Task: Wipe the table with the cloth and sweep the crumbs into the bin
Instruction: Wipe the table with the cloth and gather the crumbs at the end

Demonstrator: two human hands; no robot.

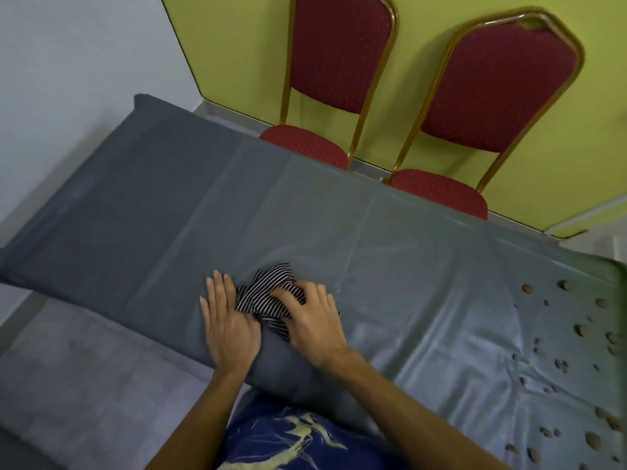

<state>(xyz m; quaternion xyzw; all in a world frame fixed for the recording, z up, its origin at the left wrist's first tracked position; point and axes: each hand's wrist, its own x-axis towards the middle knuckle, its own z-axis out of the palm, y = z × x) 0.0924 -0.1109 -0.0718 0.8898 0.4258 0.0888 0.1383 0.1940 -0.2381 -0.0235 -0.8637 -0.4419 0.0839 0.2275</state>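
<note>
The long counter under its grey cover stretches away from me to the far left, with two red chairs against the yellow-green wall on its far side. Crumbs lie scattered over its right end, well apart from my hands. My left hand lies flat, fingers straight, touching the striped cloth. My right hand presses on the bunched cloth, fingers curled into it.
</note>
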